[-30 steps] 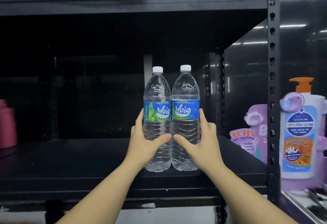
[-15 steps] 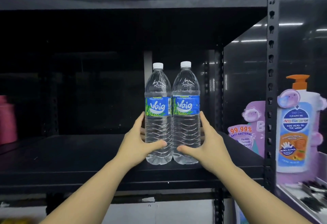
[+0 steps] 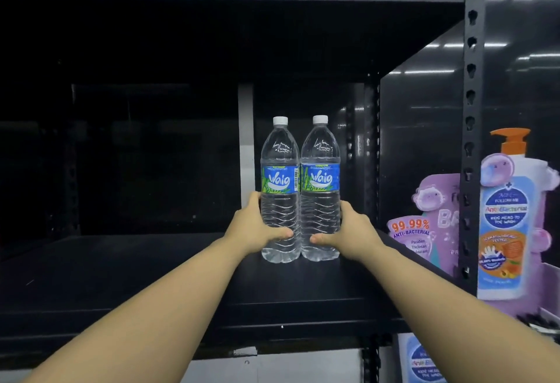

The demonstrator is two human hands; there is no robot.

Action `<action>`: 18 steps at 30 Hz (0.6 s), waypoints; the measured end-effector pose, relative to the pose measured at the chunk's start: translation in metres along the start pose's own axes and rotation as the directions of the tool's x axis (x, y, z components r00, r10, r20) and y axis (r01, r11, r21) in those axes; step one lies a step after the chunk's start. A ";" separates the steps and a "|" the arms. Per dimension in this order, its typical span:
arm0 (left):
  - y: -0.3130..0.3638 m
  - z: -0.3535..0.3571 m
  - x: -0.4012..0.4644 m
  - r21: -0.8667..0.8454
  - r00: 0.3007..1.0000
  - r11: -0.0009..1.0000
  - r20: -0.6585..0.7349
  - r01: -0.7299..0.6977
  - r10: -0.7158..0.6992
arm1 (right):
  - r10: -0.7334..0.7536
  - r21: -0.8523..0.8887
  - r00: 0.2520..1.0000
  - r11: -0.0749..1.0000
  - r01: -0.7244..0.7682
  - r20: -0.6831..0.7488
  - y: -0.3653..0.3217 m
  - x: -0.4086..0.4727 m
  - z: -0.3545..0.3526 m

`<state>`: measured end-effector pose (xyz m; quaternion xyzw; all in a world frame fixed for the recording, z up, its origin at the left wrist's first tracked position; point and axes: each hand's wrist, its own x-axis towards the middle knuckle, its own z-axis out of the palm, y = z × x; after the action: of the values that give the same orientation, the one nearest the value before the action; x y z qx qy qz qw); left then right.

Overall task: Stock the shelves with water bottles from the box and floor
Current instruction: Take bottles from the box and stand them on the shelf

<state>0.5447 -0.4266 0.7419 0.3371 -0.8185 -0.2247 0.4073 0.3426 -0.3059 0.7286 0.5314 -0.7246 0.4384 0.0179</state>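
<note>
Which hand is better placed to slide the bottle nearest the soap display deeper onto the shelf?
Right. The right hand already grips the right bottle, beside the soap display; the left hand holds the left bottle.

Both arms stretched straight out ahead, bare to the elbow, angled in toward each other. Left hand [image 3: 254, 228] wrapped round the lower half of the left bottle [image 3: 280, 188], thumb across the front, fingers gone behind. Right hand [image 3: 348, 231] mirrored on the right bottle [image 3: 320, 187], thumb tucked low in front. Thumb tips nearly met, wrists level.
</note>
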 end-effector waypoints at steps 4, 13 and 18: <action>-0.008 0.013 0.030 0.024 1.000 1.000 0.021 0.019 -0.019 | 0.044 -0.019 0.999 0.999 -0.044 0.020 0.009 0.030 0.007; -0.039 0.032 0.081 0.020 0.999 0.999 0.021 0.027 -0.028 | 0.090 -0.021 0.994 0.996 -0.089 0.062 0.033 0.089 0.030; -0.051 0.041 0.092 -0.013 1.000 1.000 -0.004 0.028 -0.028 | 0.062 -0.007 0.998 0.998 -0.062 0.029 0.042 0.101 0.039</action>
<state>0.4893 -0.5245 0.7335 0.3464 -0.8113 -0.2352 0.4080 0.2832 -0.4051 0.7287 0.5149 -0.7424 0.4287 -0.0045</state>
